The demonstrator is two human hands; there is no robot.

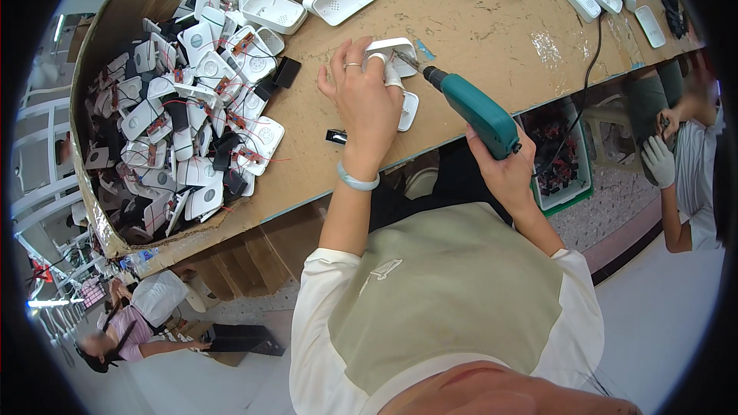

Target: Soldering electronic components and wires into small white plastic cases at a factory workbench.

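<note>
My left hand (pixel 365 96) presses a white plastic housing (pixel 402 48) against the tabletop, its thumb and a fingertip wrapped in white covers. The other fingers curl loosely above it. In my right hand (pixel 503 165) is a corded teal electric screwdriver (pixel 478 111), gripped by its handle. Its metal bit slants down to the left and reaches the housing beside my left fingertips; whether it touches a screw is too small to see. Just below, a second white plastic part (pixel 408 111) lies on the table. A small black part (pixel 336 136) rests near my left wrist.
A large cardboard box (pixel 91 204) on the left overflows with white casings, red circuit boards and wires. White shells (pixel 346 0) pile up along the back. A green-rimmed crate (pixel 586 161) stands below the table edge. Two other people (pixel 696 161) (pixel 134 330) work at the sides.
</note>
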